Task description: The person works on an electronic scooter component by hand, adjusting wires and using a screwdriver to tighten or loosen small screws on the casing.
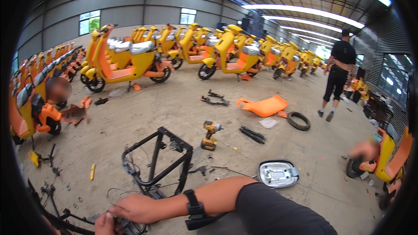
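Note:
My right arm reaches across the bottom of the head view, wearing a black wrist strap. At lower left my right hand [135, 208] is closed, thumb and fingers pinched beside my left hand [104, 224]. Only the fingers of my left hand show at the lower edge, curled in. What the two hands grip is small and mostly hidden between them. Just beyond them a black tubular scooter frame [153, 159] stands on the floor, thin cables [114, 191] trailing from its lower end. Metal fittings show under my right hand.
A yellow cordless power tool [210, 135], black springs [252, 135], a white-lined scooter seat [278, 173], a tyre [298, 121] and an orange panel [264, 105] lie around. Black tubing [54, 204] is at far left. Yellow scooters [122, 63] line the hall; a person [340, 65] stands at right.

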`<action>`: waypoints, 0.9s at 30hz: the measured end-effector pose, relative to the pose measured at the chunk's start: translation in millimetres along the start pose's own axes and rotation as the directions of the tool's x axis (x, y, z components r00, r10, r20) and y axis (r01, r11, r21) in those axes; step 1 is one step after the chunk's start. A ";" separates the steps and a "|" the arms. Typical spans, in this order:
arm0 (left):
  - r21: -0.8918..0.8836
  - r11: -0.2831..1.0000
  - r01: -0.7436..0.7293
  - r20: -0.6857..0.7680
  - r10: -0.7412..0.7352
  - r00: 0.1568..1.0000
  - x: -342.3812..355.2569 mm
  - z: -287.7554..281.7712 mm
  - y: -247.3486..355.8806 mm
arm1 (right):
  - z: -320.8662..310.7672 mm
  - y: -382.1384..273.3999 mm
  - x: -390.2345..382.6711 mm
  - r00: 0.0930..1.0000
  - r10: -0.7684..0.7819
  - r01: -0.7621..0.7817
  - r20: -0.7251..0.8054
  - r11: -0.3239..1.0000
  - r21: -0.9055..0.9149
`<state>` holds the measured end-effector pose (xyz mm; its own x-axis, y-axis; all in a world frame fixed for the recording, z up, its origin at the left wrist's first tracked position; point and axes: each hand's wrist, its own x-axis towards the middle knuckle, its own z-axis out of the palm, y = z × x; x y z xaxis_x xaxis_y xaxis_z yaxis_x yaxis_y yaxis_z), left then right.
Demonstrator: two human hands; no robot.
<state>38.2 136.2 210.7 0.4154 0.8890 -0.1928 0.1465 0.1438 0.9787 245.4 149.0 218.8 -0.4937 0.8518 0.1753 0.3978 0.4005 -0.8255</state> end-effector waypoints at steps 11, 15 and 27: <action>-0.049 0.997 0.066 -0.005 -0.067 0.998 -1.2 4.7 7.9 | 10.9 20.8 7.6 0.976 -0.209 0.208 -0.052 0.978 -0.023; -0.002 0.996 0.093 -0.026 -0.093 0.995 1.6 4.9 0.8 | 11.9 13.6 9.4 0.997 -0.078 0.071 -0.020 0.967 -0.243; 0.027 0.989 0.144 -0.077 -0.141 0.987 -5.2 6.0 12.8 | -3.3 0.3 -4.2 0.979 -0.205 0.205 -0.019 0.977 0.061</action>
<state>43.3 130.8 223.8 0.3200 0.8906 -0.3231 0.2292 0.2581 0.9385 250.2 146.7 219.6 -0.5495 0.7583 0.3508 0.2401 0.5455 -0.8030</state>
